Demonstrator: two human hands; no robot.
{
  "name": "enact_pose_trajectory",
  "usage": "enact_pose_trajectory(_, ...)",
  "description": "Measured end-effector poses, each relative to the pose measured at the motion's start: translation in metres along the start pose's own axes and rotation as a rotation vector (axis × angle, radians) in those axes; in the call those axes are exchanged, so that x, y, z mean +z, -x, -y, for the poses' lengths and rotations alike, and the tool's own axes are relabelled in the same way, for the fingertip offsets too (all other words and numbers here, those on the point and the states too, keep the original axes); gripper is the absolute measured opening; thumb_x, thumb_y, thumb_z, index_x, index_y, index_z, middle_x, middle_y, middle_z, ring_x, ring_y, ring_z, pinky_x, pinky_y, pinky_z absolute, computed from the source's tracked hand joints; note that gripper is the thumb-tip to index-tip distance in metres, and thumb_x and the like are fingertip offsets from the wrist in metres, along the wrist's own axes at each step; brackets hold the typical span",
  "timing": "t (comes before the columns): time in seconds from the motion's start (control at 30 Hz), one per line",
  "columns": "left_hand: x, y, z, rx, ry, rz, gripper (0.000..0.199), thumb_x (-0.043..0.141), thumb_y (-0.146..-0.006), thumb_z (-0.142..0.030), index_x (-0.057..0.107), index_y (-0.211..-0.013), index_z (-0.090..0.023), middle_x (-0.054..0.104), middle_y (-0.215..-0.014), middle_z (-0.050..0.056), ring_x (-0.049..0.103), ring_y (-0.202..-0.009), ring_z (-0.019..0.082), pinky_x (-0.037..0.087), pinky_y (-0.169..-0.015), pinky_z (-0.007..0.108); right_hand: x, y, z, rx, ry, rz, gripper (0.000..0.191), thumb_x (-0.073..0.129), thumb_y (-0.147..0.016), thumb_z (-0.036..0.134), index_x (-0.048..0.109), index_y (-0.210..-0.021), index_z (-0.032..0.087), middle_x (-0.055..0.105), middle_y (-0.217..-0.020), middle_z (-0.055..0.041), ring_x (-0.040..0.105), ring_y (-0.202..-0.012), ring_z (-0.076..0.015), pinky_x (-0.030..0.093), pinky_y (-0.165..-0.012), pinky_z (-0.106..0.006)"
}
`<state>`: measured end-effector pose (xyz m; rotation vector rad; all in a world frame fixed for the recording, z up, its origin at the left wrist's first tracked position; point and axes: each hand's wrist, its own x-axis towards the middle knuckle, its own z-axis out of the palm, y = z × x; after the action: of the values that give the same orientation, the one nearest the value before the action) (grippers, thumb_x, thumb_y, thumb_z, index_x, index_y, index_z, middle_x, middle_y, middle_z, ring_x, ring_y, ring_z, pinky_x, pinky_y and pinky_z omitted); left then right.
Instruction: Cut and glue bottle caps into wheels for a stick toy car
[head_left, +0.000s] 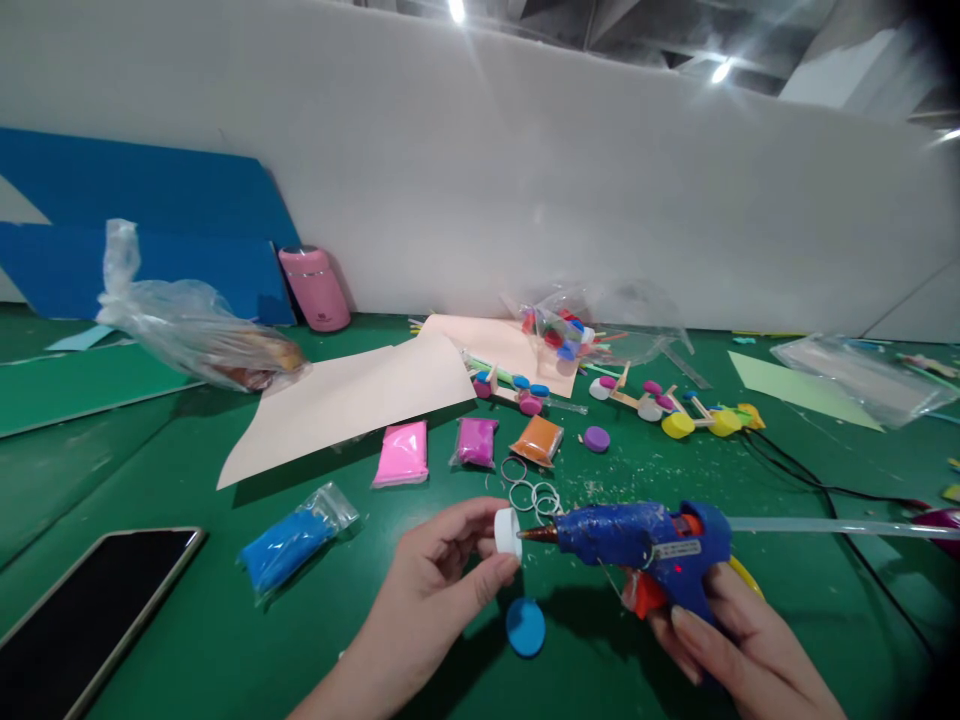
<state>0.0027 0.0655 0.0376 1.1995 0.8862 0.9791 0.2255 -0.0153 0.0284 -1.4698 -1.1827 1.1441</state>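
Between the thumb and fingers of my left hand (446, 585) is a white bottle cap (508, 533), its hollow side turned to the right. My right hand (742, 640) grips a blue hot glue gun (622, 535) by its handle, fingers near the orange trigger (645, 593). The gun's metal nozzle (540, 534) points left at the cap's opening; whether it touches the inside I cannot tell. A clear glue stick (817, 525) sticks out of the gun's back. Below the nozzle, a blue cap (526, 628) lies on the green table. Several thin plastic rings (534, 495) lie behind the white cap.
Clay packets in pink (402, 453), purple (475, 442), orange (538, 440) and blue (296, 540) lie ahead and left. Small stick-and-cap cars (637, 402) stand farther back. A phone (97, 610) lies at left. A black cord (832, 500) crosses the right side. A pink flask (316, 290) leans by the wall.
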Motion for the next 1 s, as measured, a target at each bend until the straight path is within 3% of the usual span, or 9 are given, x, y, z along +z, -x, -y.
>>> enact_pose_trajectory(0.33,-0.0002,-0.0008,0.0016,-0.017,-0.008,0.029,0.029,0.063,-0.068,-0.019,0.06,-0.096,-0.02,0.065,-0.082,0.003,0.057,-0.069,0.012,0.05,-0.062,0.025,-0.001,-0.001,0.0046,-0.044,0.049,0.038,0.023,0.05,-0.079,0.04,0.058,-0.088,0.021,0.058,-0.074,-0.0046,0.045,-0.053,-0.0125,0.04,-0.049,-0.024)
enact_pose_trajectory(0.53,0.0009,0.0009,0.0006,-0.03,-0.032,0.023,0.029,0.063,-0.069,-0.021,0.06,-0.097,-0.02,0.064,-0.083,0.003,0.056,-0.071,0.012,0.049,-0.063,0.023,0.0065,0.0009,0.0083,0.023,-0.113,-0.053,0.024,0.057,-0.074,0.041,0.056,-0.088,0.022,0.055,-0.063,-0.0005,0.043,-0.049,-0.0112,0.039,-0.044,-0.022)
enact_pose_trajectory(0.7,0.0006,0.0012,0.0013,-0.031,-0.033,0.027,0.03,0.064,-0.068,-0.021,0.06,-0.098,-0.018,0.064,-0.084,0.004,0.056,-0.072,0.013,0.05,-0.063,0.025,0.0064,0.0022,0.005,0.033,-0.118,-0.07,0.024,0.058,-0.074,0.042,0.054,-0.081,0.02,0.05,-0.057,0.0017,0.041,-0.049,-0.0102,0.037,-0.045,-0.021)
enact_pose_trajectory(1.0,0.0007,0.0033,0.0008,-0.078,-0.025,0.047,0.032,0.064,-0.068,-0.023,0.059,-0.099,-0.019,0.064,-0.089,0.005,0.057,-0.076,0.015,0.05,-0.068,0.028,0.0033,0.0003,0.0005,0.009,-0.095,-0.037,0.022,0.055,-0.077,0.042,0.053,-0.082,0.021,0.05,-0.062,0.0016,0.04,-0.052,-0.0098,0.036,-0.047,-0.02)
